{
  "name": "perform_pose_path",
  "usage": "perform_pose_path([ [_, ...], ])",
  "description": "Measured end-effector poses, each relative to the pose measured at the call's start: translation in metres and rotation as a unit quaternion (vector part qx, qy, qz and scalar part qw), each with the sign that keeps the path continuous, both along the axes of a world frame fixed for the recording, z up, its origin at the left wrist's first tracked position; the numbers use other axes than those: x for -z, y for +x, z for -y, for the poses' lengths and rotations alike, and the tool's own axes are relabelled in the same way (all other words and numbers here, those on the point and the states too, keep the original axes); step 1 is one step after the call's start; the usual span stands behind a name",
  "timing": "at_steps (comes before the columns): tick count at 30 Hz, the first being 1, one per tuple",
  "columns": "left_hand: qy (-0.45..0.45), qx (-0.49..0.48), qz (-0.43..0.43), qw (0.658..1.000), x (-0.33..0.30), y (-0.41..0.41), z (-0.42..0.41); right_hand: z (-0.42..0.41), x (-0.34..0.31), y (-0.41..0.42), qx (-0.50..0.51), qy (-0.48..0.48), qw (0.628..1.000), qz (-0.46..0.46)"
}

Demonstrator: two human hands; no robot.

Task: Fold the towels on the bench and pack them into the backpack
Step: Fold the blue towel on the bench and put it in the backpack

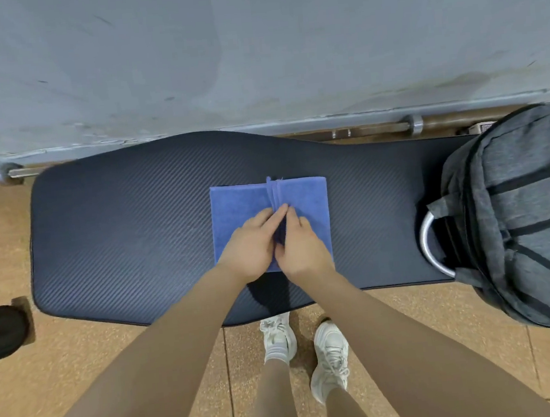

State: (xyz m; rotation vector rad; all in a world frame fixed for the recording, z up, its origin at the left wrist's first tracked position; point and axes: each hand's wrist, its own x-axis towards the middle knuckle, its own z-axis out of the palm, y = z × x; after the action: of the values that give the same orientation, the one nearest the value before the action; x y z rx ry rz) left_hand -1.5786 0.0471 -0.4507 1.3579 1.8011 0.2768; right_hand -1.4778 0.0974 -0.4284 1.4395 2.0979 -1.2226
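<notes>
A blue towel lies folded into a rough square in the middle of the black padded bench. Its two free edges meet in a raised seam down the centre. My left hand lies on the towel's left half with its fingers stretched toward the seam. My right hand lies on the right half, fingers bent against the seam beside the left hand; whether it pinches the cloth is hidden. A grey backpack lies on the bench's right end, a curved metal handle showing beside it.
A metal barbell bar runs along the floor behind the bench at the foot of a grey wall. A dark round weight stands on the tiled floor at the left. My feet in white shoes are in front of the bench.
</notes>
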Motion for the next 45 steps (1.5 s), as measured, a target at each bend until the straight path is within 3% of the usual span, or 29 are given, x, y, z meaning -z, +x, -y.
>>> perform_pose_path([
  [2,-0.008,0.018,-0.048,0.999,0.008,-0.004,-0.004,-0.001,0.002,0.006,-0.047,0.087,0.995,-0.004],
  [4,-0.004,0.015,-0.044,0.999,0.011,-0.006,-0.007,-0.005,0.003,0.013,-0.092,0.192,0.977,-0.023],
  [6,0.018,-0.001,-0.026,0.999,0.012,-0.009,-0.004,-0.009,0.005,0.015,-0.146,0.179,0.973,-0.012],
  [8,0.030,-0.040,-0.060,0.997,0.012,-0.016,0.005,-0.012,0.010,0.014,-0.200,0.138,0.970,0.029],
  [13,-0.066,-0.245,-0.169,0.952,0.002,-0.032,0.026,-0.009,0.019,0.008,-0.234,0.166,0.953,0.100],
  [15,-0.123,-0.312,-0.131,0.933,0.004,-0.040,0.029,-0.006,0.022,0.006,-0.234,0.205,0.944,0.109],
  [20,-0.198,-0.420,0.095,0.881,0.006,-0.045,0.020,-0.004,0.027,0.007,-0.236,0.239,0.936,0.103],
  [23,-0.151,-0.412,0.144,0.887,-0.010,-0.043,0.017,-0.004,0.026,0.007,-0.227,0.209,0.948,0.081],
  [27,-0.012,-0.293,0.169,0.941,-0.034,-0.035,0.015,-0.006,0.020,0.007,-0.203,0.157,0.962,0.092],
  [30,0.006,-0.207,0.131,0.970,-0.040,-0.018,0.000,-0.020,0.014,0.013,-0.042,0.051,0.996,-0.054],
  [32,0.000,-0.179,0.100,0.979,-0.039,-0.006,-0.012,-0.035,0.007,0.023,0.111,0.055,0.980,-0.153],
  [35,-0.021,-0.135,0.068,0.988,-0.033,0.013,-0.030,-0.051,0.005,0.046,0.210,0.073,0.969,-0.108],
  [37,-0.028,-0.110,0.048,0.992,-0.028,0.024,-0.038,-0.051,0.008,0.050,0.270,-0.052,0.955,-0.109],
  [39,-0.042,-0.099,0.057,0.993,-0.024,0.032,-0.042,-0.050,0.007,0.047,0.349,-0.164,0.912,-0.139],
  [42,-0.065,-0.056,0.074,0.994,-0.017,0.037,-0.043,-0.052,0.007,0.045,0.370,-0.172,0.899,-0.160],
  [45,-0.012,0.057,-0.010,0.998,-0.015,0.031,-0.035,-0.052,0.011,0.049,0.266,-0.094,0.950,-0.134],
])
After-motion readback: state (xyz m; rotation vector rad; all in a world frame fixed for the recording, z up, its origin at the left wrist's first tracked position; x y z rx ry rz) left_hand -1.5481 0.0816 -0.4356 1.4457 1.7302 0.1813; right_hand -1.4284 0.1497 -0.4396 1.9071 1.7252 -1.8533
